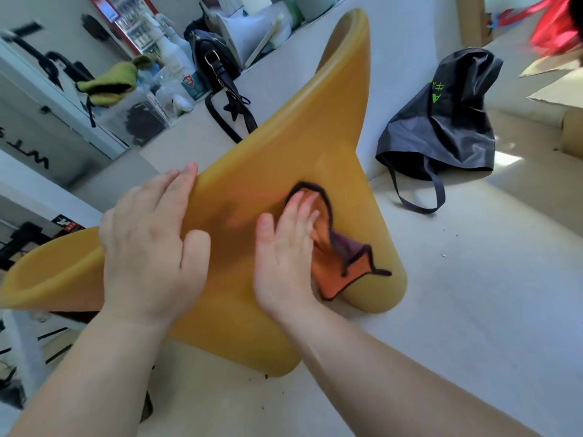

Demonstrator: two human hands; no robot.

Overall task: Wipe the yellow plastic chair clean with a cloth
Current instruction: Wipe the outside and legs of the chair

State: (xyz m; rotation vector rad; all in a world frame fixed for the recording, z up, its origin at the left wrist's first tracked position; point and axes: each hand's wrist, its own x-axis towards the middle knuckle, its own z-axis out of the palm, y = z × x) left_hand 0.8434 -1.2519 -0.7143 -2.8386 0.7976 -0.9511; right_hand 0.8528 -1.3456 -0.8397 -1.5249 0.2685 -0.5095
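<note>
Head view: we are looking down on both hands working at the chair, and this is the only view we have.
Chair: the smooth moulded yellow plastic chair (284,137) is lying tipped over on the pale floor (457,310), with its curved shell facing us between our arms.
Left hand: our left hand (151,247) is lying spread and flat against the shell by its ridge. It is holding nothing and is bracing the chair.
Right hand: our right hand (284,247) is pressing straight-fingered on the orange cloth with a dark stitched hem (331,279), pinning it to the shell. A loose flap is bunching up to the right of the palm.
Step in hand: we are judging this to be mid-wipe across the shell's outer face.
Doing it well: we are aiming to flatten that flap so more fabric is touching the plastic. We are also planning overlapping strokes toward the rounded end, with the left hand stopping the light shell from sliding.
Around: a dark grey fabric bag with green print (441,121) is sitting on the floor well apart from the chair. A black handbag with a long strap (214,61) is lying just behind the shell, white bottles (172,50) are standing near it, and a cardboard box (561,96) is showing at the right edge.
In the way: nothing is blocking the stroke itself. The handbag strap is hanging close behind the upper shell, and the cloth could be picking up the dark crumbs (266,376) on the floor beside the lower edge.
</note>
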